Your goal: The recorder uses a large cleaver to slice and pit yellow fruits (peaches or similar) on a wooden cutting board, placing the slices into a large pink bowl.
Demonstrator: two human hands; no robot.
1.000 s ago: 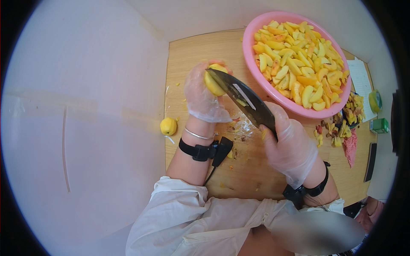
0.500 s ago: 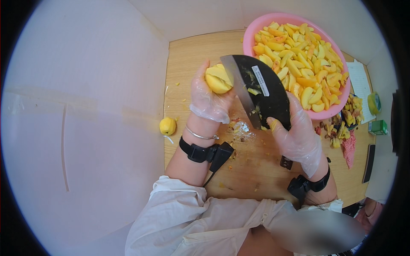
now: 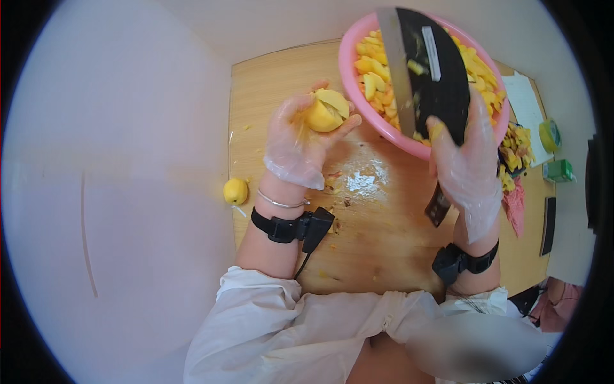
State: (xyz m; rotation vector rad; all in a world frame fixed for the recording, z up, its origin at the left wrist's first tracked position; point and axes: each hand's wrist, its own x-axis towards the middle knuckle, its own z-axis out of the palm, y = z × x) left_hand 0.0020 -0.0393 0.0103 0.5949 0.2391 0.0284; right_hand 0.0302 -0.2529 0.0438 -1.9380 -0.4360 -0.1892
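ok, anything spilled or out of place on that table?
Mostly mess: scraps litter the table below the left hand, beside a shiny patch that could be wet or just glare. Peelings sit in a loose heap near the pink cloth. Fruit bits cling to the knife.

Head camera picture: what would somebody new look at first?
Probably the big black knife in the right hand, hiding part of the pink basin of yellow fruit slices at the top right. Next, perhaps, the partly cut fruit in the left hand, left of the basin.
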